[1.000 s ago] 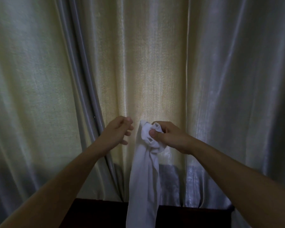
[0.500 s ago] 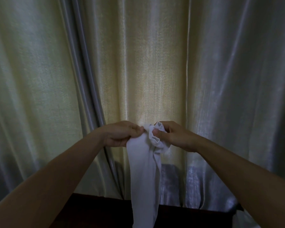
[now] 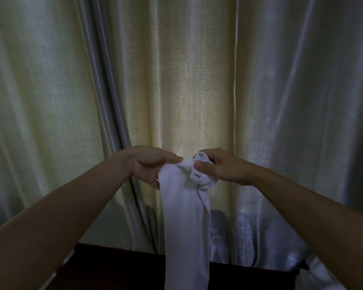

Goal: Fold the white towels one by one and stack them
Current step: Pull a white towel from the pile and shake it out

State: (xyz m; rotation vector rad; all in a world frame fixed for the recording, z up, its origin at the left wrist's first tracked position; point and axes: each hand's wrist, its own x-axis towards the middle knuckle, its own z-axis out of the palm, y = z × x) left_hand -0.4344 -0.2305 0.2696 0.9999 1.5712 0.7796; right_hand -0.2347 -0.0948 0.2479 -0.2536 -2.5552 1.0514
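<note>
Left hand (image 3: 150, 165) and right hand (image 3: 220, 167) held up side by side, fingers pinching the bunched top edge of a limp white cloth towel (image 3: 186, 216). Towel hangs straight down before pale satin curtain (image 3: 176, 80), over dark worktop (image 3: 117, 266).

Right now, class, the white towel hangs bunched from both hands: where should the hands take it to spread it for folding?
Judging by the gathered top edge, pinch the white towel at its two upper corners, left hand from the left, right hand from the right, then draw apart.
</note>
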